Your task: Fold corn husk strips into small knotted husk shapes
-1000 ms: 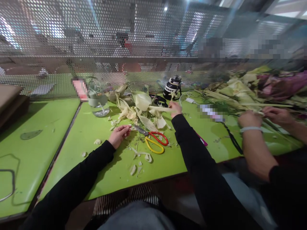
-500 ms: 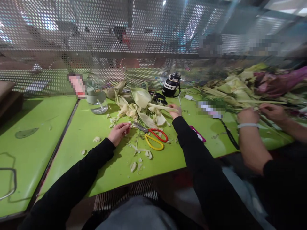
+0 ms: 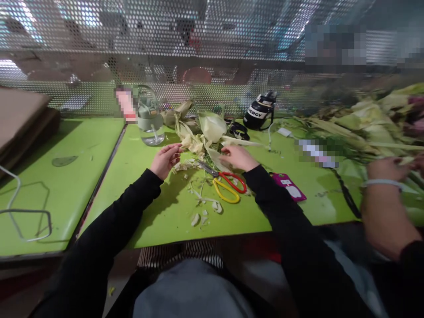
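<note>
My left hand (image 3: pixel 165 160) is raised at the left edge of a pile of pale, husk-like leaves (image 3: pixel 212 127). Its fingertips are pinched together; anything between them is too small to make out. My right hand (image 3: pixel 239 157) hovers over the pile's right side, thumb and fingers bent and apart, with nothing visible in them. Below and between both hands lie scissors (image 3: pixel 223 179) with one red and one yellow handle, blades toward the upper left. Small pale scraps (image 3: pixel 215 206) are scattered on the green table (image 3: pixel 159 221) nearer to me.
A clear water bottle (image 3: pixel 151 128) and a black bottle (image 3: pixel 260 112) stand behind the pile. A magenta case (image 3: pixel 289 187) lies by my right sleeve. At right, a co-worker's hand (image 3: pixel 386 170) works by more leaves (image 3: pixel 367 117). Brown cardboard (image 3: pixel 21 117) sits far left.
My right hand has drawn left from the long leaf end, back over the pile toward the scissors. My left hand has lifted slightly toward the pile. The view has turned right.
</note>
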`<state>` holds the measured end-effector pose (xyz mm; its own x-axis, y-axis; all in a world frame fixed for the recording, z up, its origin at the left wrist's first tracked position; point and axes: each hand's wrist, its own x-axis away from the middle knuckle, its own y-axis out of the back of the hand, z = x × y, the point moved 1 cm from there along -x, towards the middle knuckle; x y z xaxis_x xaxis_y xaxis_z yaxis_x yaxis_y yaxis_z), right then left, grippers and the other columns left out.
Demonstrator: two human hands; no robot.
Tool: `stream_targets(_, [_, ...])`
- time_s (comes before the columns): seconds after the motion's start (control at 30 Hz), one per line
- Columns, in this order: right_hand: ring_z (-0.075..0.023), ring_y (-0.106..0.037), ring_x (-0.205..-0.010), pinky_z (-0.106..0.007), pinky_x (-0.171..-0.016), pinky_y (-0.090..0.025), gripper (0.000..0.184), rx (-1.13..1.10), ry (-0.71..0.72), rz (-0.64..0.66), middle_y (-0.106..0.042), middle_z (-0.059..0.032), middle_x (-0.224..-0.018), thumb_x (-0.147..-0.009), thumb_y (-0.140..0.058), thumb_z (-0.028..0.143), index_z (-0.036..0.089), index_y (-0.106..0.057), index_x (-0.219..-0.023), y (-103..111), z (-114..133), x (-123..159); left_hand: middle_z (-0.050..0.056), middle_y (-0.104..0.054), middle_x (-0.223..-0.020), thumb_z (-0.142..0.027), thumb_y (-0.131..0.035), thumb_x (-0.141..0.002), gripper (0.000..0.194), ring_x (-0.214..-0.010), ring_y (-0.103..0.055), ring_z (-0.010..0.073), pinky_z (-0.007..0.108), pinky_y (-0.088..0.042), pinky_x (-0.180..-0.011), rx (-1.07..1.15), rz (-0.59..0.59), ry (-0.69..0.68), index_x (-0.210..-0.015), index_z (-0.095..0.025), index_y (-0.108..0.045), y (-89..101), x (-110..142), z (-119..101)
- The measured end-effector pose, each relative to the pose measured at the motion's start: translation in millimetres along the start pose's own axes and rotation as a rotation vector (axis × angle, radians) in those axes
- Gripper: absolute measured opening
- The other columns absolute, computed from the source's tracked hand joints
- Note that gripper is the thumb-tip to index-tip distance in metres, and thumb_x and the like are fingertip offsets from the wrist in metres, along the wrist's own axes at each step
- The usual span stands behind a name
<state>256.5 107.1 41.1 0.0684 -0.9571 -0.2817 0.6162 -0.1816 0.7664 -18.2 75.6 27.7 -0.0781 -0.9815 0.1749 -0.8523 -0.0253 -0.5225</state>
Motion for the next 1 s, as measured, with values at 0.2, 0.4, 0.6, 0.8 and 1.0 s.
stream_targets(0.2, [-0.0202,-0.056,-0.068,-0.034,-0.072,-0.045,0.016,-0.119,-0.022,-0.032,-0.065,-0.0031,-0.070,-0.075,-0.068,0.036,0.022,-0.062,-0.071,-8.6,-2.3,-1.8,-0.002,-0.067,-0.074,-0.016,-0.070,-0.083,0.008,-0.058,-0.058,0.0027,0.015,-0.046,-0.058,-0.026,-0.041,-0.025,-0.090,-0.014,-0.067,14.6,-1.9,-6.8])
stream_targets(0.4, [-0.0158,-0.050,-0.066,-0.028,-0.063,-0.041,0.030,-0.347,-0.018,-0.089,-0.056,-0.0001,-0.072,-0.084,-0.056,0.052,0.023,-0.055,-0.081,-15.4,28.6,12.2,0.002,-0.069,-0.080,-0.023,-0.080,-0.075,0.020,-0.065,-0.059,0.0062,0.019,-0.046,-0.063,-0.145,0.059,-0.005,-0.088,-0.013,-0.069,2.4,4.8,5.7])
stream_targets(0.6, [-0.0143,-0.050,-0.065,-0.027,-0.062,-0.042,0.032,-0.499,0.012,0.170,-0.059,0.0009,-0.072,-0.077,-0.069,0.053,0.021,-0.063,-0.079,-44.1,64.6,39.4,0.003,-0.068,-0.079,-0.031,-0.084,-0.071,0.029,-0.064,-0.058,0.0089,0.024,-0.045,-0.064,-0.287,0.227,0.062,-0.088,-0.012,-0.070,-13.5,14.3,21.2])
stream_targets(0.8, [-0.0121,-0.048,-0.062,-0.025,-0.058,-0.039,0.033,-0.558,0.004,0.224,-0.057,0.0020,-0.072,-0.086,-0.058,0.053,0.021,-0.059,-0.082,-46.4,60.8,41.4,0.002,-0.065,-0.066,-0.033,-0.073,-0.085,0.023,-0.059,-0.060,0.0094,0.024,-0.051,-0.065,-0.165,0.165,0.123,-0.079,-0.012,-0.064,-8.3,10.2,22.6])
stream_targets(1.0, [-0.0139,-0.053,-0.062,-0.028,-0.059,-0.045,0.038,-0.446,0.093,0.305,-0.061,0.0013,-0.071,-0.076,-0.069,0.058,0.021,-0.059,-0.079,-48.2,64.2,47.8,-0.003,-0.061,-0.068,-0.037,-0.075,-0.083,0.029,-0.057,-0.056,0.0059,0.020,-0.050,-0.063,-0.116,0.071,0.075,-0.076,-0.016,-0.057,-7.5,10.3,20.9])
